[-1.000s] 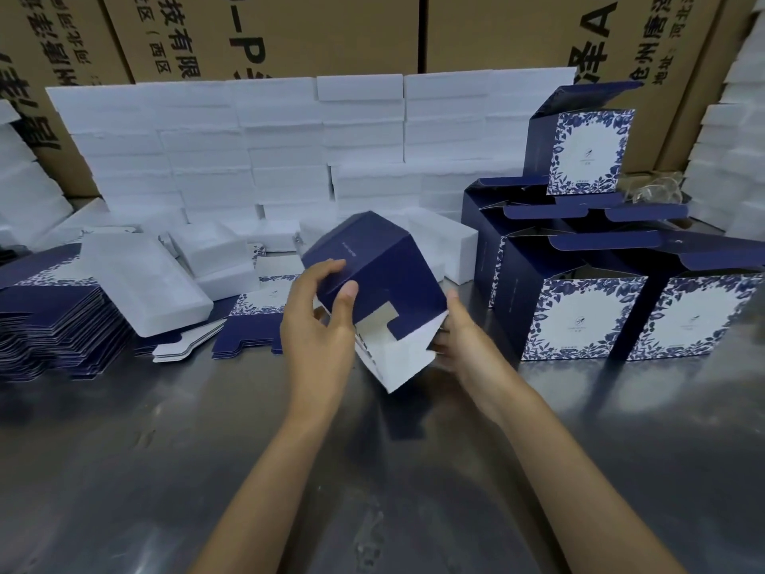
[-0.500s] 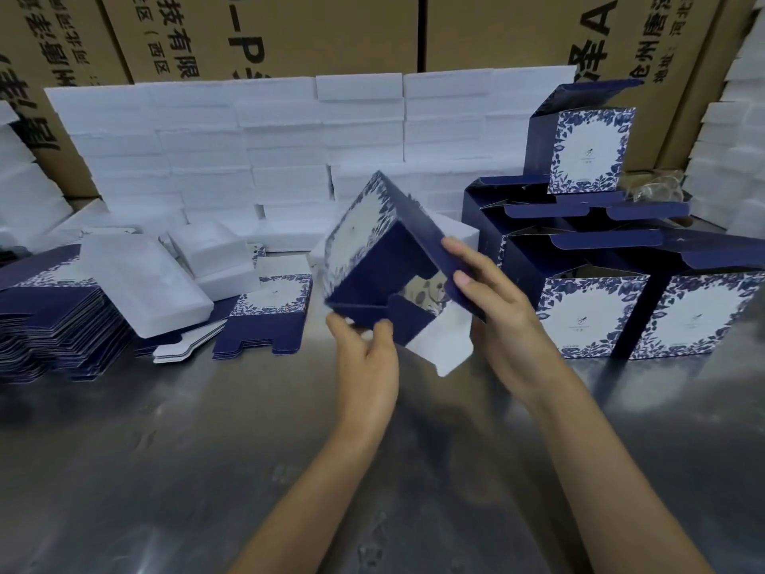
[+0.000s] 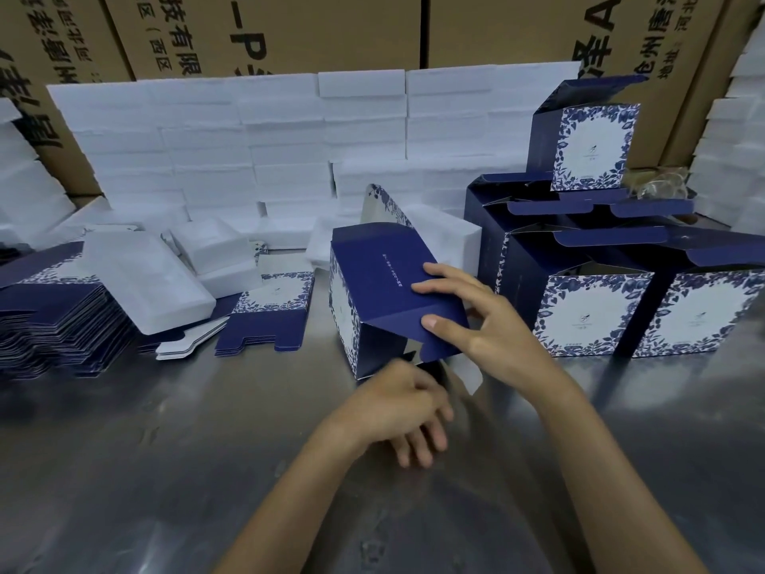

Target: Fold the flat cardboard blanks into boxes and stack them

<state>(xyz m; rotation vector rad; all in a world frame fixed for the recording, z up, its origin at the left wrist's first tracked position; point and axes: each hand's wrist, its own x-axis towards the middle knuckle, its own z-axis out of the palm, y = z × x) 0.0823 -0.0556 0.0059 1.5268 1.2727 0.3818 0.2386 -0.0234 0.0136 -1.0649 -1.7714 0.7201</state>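
Note:
A navy box with blue floral panels lies on its side on the metal table, its open end toward me. My right hand rests on top of it, fingers straight along the top panel and thumb pressing the front flap down. My left hand is just in front of the box, low over the table, blurred, fingers loosely curled and holding nothing. Flat blanks sit in a tall stack at the left and in a small pile. Folded boxes are stacked at the right, one on top.
White foam blocks are piled in a wall behind the work area, with loose foam trays on the left. Brown shipping cartons stand at the back. More white foam rises along the right edge.
The box has come down from mid-air onto the table and turned onto its side. My right hand moved onto its top and flap. My left hand let go and dropped toward the table.

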